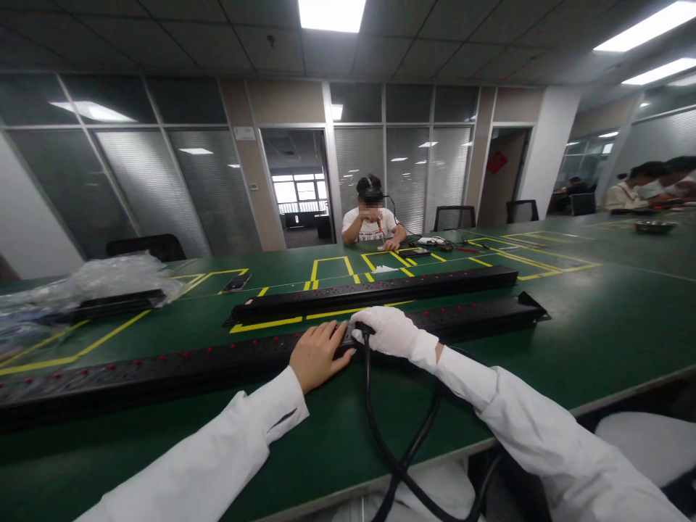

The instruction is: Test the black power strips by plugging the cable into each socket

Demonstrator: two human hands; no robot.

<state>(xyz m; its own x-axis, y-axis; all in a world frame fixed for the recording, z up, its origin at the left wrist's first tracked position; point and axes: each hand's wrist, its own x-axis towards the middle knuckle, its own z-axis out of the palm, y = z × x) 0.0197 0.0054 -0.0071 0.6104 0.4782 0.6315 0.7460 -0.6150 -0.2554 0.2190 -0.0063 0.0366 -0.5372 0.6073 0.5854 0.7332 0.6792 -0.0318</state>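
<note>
A long black power strip [217, 365] with red dots along it runs across the green table. My bare left hand [320, 355] lies on its middle, fingers spread over the top and near edge. Right beside it, my white-gloved right hand [388, 332] is closed around a black plug [364, 329] at the strip. A thick black cable [368, 395] hangs from this plug and loops over the table's front edge. The contact between plug and strip is hidden by the glove.
Behind lies a second black strip [380, 291]. Clear plastic wrapping [117, 281] is at the left, near a phone [237, 282]. Yellow tape marks the green table [565, 326]. Across it sits a person [373, 217] wearing a headset; more people sit at far right.
</note>
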